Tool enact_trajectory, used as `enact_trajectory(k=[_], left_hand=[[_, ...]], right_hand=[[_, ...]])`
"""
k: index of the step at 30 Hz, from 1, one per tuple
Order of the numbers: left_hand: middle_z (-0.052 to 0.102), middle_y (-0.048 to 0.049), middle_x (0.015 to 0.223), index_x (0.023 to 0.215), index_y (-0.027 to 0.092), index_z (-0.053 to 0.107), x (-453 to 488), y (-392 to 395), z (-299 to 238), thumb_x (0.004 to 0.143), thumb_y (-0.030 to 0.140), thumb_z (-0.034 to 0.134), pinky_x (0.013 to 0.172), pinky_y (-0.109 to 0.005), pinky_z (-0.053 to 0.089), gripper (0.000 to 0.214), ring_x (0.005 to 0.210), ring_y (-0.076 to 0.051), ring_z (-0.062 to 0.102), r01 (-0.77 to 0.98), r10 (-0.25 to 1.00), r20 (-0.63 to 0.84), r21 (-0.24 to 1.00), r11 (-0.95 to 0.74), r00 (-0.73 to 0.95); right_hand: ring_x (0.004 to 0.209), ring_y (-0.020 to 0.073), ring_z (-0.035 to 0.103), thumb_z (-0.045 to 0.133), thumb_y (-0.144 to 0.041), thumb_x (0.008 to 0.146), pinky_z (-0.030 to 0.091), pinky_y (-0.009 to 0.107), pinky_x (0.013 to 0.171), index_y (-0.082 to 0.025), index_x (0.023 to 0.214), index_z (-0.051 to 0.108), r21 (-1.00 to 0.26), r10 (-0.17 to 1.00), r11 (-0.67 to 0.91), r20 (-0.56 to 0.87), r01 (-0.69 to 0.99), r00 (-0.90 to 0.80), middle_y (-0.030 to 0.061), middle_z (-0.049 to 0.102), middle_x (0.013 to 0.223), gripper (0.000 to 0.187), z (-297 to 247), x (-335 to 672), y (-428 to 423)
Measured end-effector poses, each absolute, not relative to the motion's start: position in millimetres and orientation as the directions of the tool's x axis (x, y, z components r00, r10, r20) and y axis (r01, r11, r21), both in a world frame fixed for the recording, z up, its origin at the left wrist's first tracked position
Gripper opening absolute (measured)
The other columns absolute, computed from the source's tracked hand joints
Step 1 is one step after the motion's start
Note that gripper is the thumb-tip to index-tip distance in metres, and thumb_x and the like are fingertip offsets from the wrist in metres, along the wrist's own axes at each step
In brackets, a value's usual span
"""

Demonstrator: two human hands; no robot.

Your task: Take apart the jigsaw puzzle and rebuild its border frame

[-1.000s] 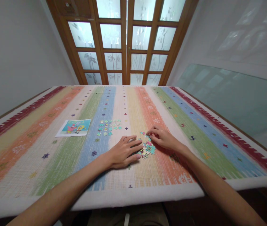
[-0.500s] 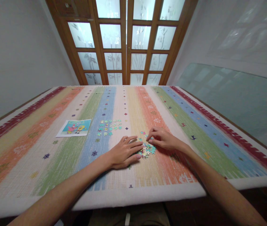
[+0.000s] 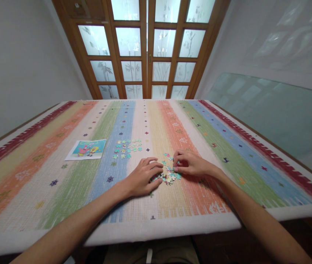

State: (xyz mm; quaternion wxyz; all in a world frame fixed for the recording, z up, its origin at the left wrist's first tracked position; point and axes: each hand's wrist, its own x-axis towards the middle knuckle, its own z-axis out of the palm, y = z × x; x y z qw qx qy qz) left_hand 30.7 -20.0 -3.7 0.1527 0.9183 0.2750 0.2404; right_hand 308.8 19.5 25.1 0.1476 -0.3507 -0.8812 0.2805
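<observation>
Your left hand [image 3: 144,178] lay loosely spread at the piled puzzle pieces [image 3: 169,178]; your right hand [image 3: 189,163] was bunched, any pinch unclear. Light picking suited that overlap.

One head-worn camera looks forward and down from the near side of the surface [image 3: 125,124], with both hands [image 3: 144,176] close, just below the middle of its wide view, which reaches past the far edge to glass-paned doors [image 3: 151,73].
</observation>
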Motion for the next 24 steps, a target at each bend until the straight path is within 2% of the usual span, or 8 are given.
enact_trajectory(k=[11,15,20,24], left_hand=[[0.069,-0.0068,0.120,0.104,0.022,0.066,28.9,-18.8,-4.8,0.097,0.026,0.056,0.108,-0.051,0.042,0.012,0.126,-0.028,0.050,0.424,0.614,0.364,0.479,-0.768,0.700],[0.069,-0.0067,0.118,0.103,0.023,0.065,29.7,-19.1,-4.5,0.096,0.026,0.056,0.108,-0.050,0.042,0.011,0.125,-0.028,0.050,0.428,0.625,0.352,0.495,-0.756,0.696],[0.068,-0.0081,0.119,0.104,0.022,0.066,29.9,-20.1,-2.3,0.091,0.027,0.059,0.108,-0.052,0.041,0.015,0.124,-0.029,0.050,0.434,0.631,0.354,0.496,-0.752,0.690],[0.068,-0.0079,0.119,0.102,0.022,0.066,30.3,-20.0,-3.1,0.089,0.026,0.060,0.108,-0.052,0.041,0.015,0.124,-0.030,0.050,0.439,0.636,0.357,0.494,-0.750,0.685]], right_hand=[[0.079,0.0193,0.058,0.061,-0.023,0.095,0.048,0.035,0.075,-0.020,0.084,0.066,-0.539,0.778,0.568,0.106,0.621,-0.619,0.0056,0.062,0.086,0.012,24.6,304.5,18.9],[0.082,0.0202,0.058,0.062,-0.021,0.093,0.048,0.035,0.077,-0.020,0.090,0.069,-0.532,0.797,0.564,0.151,0.632,-0.584,0.0067,0.062,0.090,0.007,23.0,302.9,18.2],[0.090,0.0197,0.060,0.070,-0.032,0.091,0.049,0.035,0.084,-0.021,0.095,0.073,-0.586,0.697,0.631,0.141,0.508,-0.703,0.0060,0.062,0.099,0.012,25.6,297.6,11.2],[0.096,0.0209,0.059,0.072,-0.033,0.089,0.049,0.038,0.089,-0.024,0.098,0.074,-0.593,0.638,0.660,0.118,0.461,-0.761,0.0060,0.061,0.103,0.013,25.4,292.0,5.5]])
